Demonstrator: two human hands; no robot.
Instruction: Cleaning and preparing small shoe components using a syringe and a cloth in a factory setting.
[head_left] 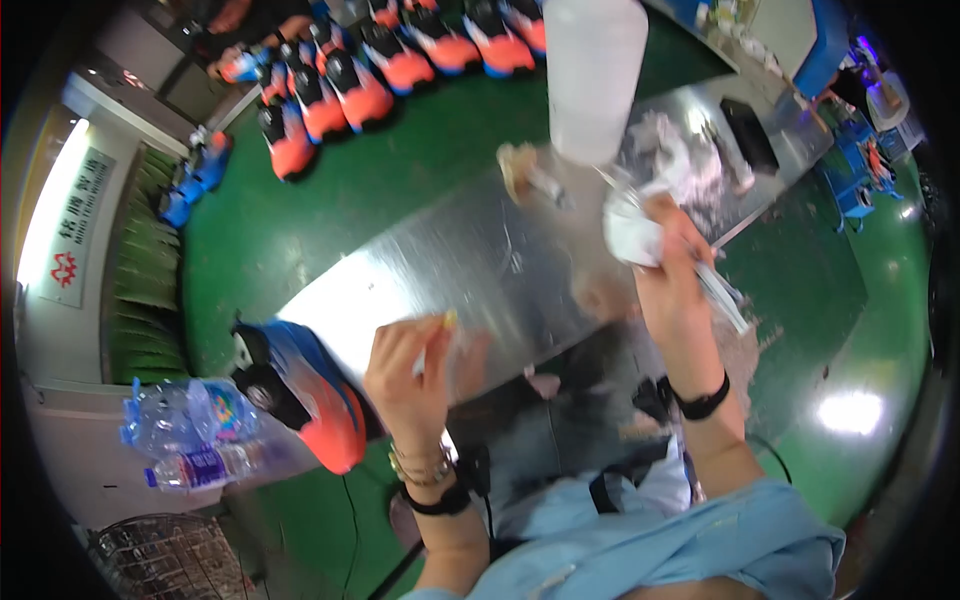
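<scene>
Head view: white rounded object (632, 235), clamped in the fingers of the right hand (680, 262) above the metal counter (430, 270); left hand (408, 368) with fingers bunched, their hold unclear. Handling the object seems the current step; the next move calls for steady grip. White cylinder (595, 80) beyond, clear bottles (205, 465) at left: contents indistinct.

The near shoe (305, 390) is coral, blue and black; the table (455, 260) silver; the floor (300, 225) green; the shirt (670, 550) light blue; the held piece (632, 236) white.
</scene>
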